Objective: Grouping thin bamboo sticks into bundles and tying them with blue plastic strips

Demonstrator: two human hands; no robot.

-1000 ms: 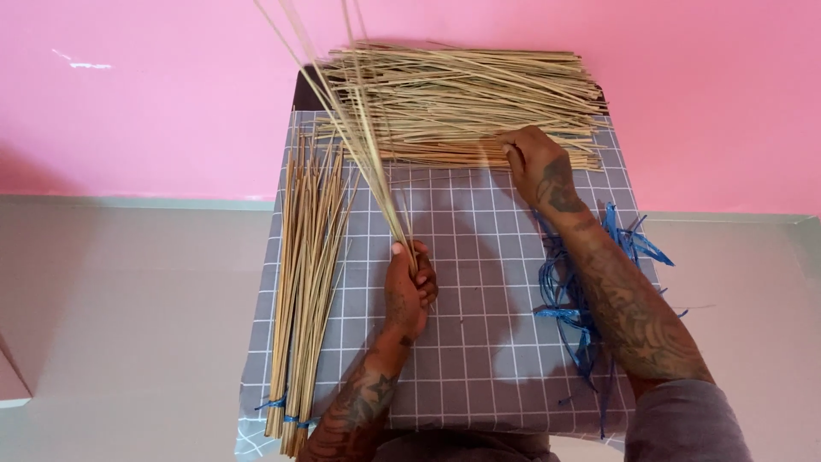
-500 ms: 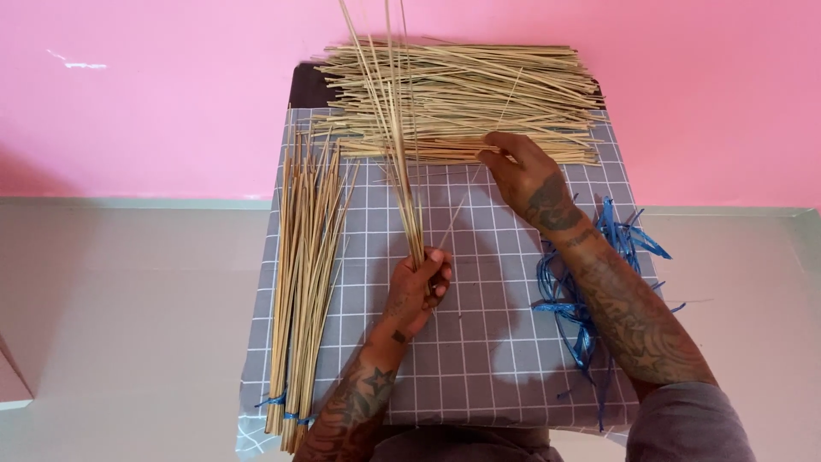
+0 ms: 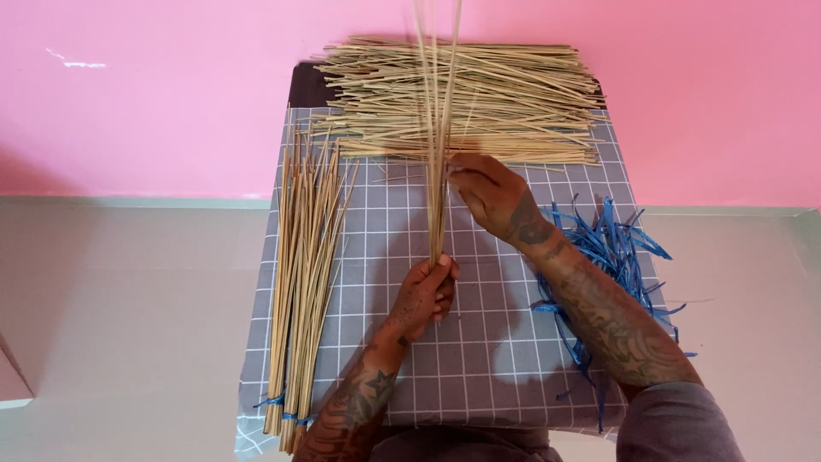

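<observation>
Holding: your left hand (image 3: 425,295) was clamped on a few thin sticks (image 3: 437,162), upright at frame centre.
Right hand (image 3: 487,190): fingers pinched those sticks higher up.
Done: tied bundle (image 3: 301,282) lay at left.
Left: big loose pile (image 3: 479,98) up top.

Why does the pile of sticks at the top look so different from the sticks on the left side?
The pile at the back lies crosswise, loose and criss-crossed, while the side bundle runs lengthwise, neat and straight. The side bundle is tied near its bottom end with a blue strip; no tie shows on the back pile. The back pile also looks paler and bigger. Both are thin straw-coloured sticks resting on the grey grid mat.
</observation>
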